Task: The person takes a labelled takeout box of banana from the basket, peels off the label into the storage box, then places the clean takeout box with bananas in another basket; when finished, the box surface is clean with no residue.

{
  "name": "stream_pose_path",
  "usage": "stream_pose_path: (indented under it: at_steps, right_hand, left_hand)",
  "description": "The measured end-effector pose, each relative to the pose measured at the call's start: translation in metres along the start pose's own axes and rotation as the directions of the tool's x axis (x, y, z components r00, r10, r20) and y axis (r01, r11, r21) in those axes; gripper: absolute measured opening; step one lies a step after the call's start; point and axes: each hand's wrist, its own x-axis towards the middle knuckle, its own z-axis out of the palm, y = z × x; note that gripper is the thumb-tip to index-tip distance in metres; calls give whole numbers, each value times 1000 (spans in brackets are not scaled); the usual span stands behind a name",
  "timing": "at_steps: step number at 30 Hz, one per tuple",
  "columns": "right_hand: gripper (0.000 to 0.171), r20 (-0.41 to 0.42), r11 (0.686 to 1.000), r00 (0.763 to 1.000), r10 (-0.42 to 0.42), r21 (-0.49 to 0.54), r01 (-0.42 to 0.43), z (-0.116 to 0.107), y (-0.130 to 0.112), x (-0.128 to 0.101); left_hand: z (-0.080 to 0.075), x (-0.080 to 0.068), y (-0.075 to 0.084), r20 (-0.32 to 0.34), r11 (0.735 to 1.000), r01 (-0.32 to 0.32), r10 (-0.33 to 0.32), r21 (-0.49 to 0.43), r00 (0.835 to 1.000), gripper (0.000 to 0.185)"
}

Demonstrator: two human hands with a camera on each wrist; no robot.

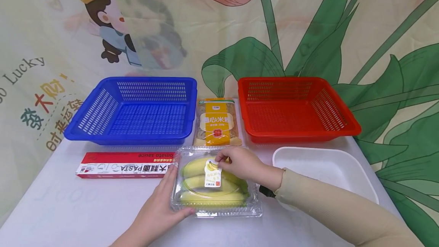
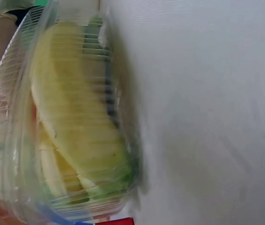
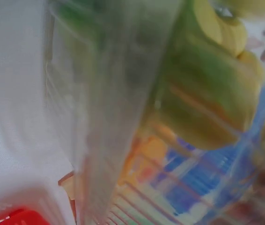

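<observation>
A clear plastic clamshell box of yellow bananas [image 1: 214,190] lies on the white table [image 1: 85,209] near the front edge. It carries a yellow and white label [image 1: 212,174] on its lid. My left hand [image 1: 173,193] holds the box's left side, fingers along the edge and thumb at the front corner. My right hand [image 1: 222,160] rests on the lid with curled fingers pinching at the top of the label. The left wrist view shows the bananas [image 2: 76,122] through the ribbed plastic. In the blurred right wrist view the bananas [image 3: 207,93] are seen up close.
A blue basket [image 1: 103,106] stands at the back left and a red basket [image 1: 339,113] at the back right, with a yellow rice noodle packet [image 1: 215,123] between them. A red pasta box [image 1: 125,165] lies left of the bananas. A white tray [image 1: 322,167] sits under my right forearm.
</observation>
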Motion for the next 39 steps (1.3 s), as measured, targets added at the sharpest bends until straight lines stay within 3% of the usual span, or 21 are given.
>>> stream_pose_path:
  at_steps: [10, 20, 32, 35, 39]
  right_hand:
    - [4, 12, 985, 999, 41, 169, -43, -3, 3, -2]
    - [5, 5, 930, 994, 106, 354, -101, -14, 12, -4]
    - [14, -58, 907, 985, 163, 401, -127, -41, 29, -24]
    - [16, -68, 903, 978, 197, 401, -155, -48, 37, -31]
    - [18, -73, 888, 963, 260, 411, -209, -57, 48, -42]
  left_hand:
    - [0, 0, 2, 1, 999, 20, -20, 44, 1000, 108]
    - [1, 0, 2, -20, 999, 16, -15, 52, 1000, 108]
    - [-3, -1, 5, -54, 997, 11, -7, 74, 999, 105]
    - [-3, 1, 11, -84, 998, -17, 23, 65, 996, 105]
    - [2, 5, 28, -147, 992, -129, 129, 10, 981, 99]
